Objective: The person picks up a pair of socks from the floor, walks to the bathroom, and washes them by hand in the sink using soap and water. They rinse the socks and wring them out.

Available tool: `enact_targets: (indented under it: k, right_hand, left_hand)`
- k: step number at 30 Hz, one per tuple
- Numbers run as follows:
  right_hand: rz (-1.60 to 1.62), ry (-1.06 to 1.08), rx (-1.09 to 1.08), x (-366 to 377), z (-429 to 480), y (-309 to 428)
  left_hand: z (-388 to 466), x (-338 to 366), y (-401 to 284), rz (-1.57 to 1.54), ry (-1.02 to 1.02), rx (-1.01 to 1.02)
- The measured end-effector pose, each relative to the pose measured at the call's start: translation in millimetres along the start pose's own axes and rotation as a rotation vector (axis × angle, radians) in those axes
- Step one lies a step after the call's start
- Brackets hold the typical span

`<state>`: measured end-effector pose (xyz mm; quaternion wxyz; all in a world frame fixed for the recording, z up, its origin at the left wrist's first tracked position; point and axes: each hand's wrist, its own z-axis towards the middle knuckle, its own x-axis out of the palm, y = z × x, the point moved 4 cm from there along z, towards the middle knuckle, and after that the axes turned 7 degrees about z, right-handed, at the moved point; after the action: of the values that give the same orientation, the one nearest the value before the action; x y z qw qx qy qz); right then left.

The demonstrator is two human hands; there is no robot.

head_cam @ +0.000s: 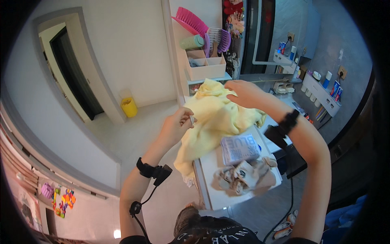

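A pale yellow garment or cloth (213, 116) lies rumpled over the far part of a white tabletop (210, 183) and hangs down its left side. My left hand (179, 123) is at the cloth's left edge, fingers curled around a small whitish piece (192, 120); what it is, I cannot tell. Over the far right of the cloth hovers my right hand (245, 94), thumb and fingers apart; whether the fingertips touch the fabric is unclear. Nearer to me are a folded light-blue printed cloth or packet (240, 149) and a crumpled beige-white cloth item (246, 177).
A white divided organizer box (205, 68) with hairbrushes and a green bottle (192, 42) stands behind the cloth. To the right, a wall rack (320, 94) carries toothpaste tubes. A yellow bin (129, 107) is on the floor at left. Cables run from both wrist straps.
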<state>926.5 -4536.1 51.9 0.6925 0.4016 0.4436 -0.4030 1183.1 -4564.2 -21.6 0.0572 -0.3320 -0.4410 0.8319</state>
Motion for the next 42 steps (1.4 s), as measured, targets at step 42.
enact_targets:
  k: [42]
  right_hand:
    - [-0.144, 0.312, 0.283, 109, 127, -90]
  left_hand:
    - [191, 16, 126, 0.143, 0.194, 0.132]
